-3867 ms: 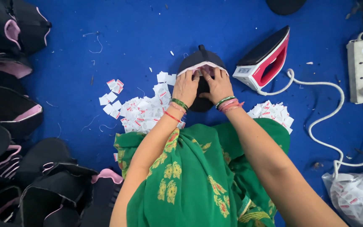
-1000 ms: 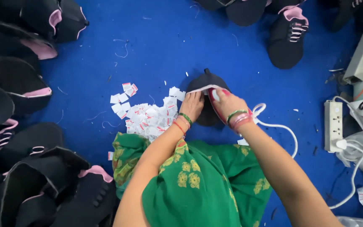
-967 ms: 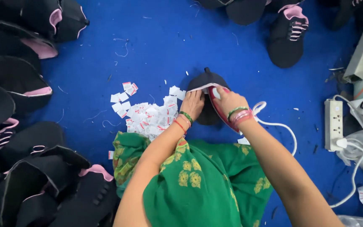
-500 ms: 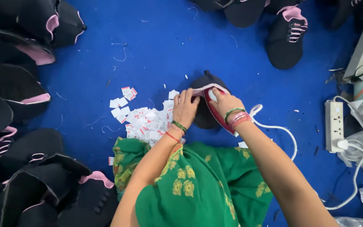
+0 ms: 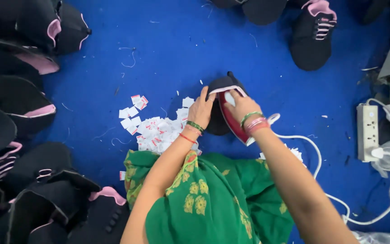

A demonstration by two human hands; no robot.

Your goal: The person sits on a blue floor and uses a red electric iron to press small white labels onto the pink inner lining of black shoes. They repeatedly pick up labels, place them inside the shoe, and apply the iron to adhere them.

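Observation:
A black shoe upper with pink lining lies on the blue floor in front of my knees. My left hand presses on its left side, fingers spread flat. My right hand grips a red and white clothes iron that rests on the upper, its tip pointing away from me. A pile of small white labels lies just left of my left wrist.
Stacks of black and pink shoe uppers fill the left side, with more at the top. The iron's white cord runs right to a white power strip. My green patterned cloth covers my lap.
Earlier both hands pressed on the upper while the iron stood to the right. The iron has since come onto the upper under my right hand, and my left hand stays on the upper's left side.

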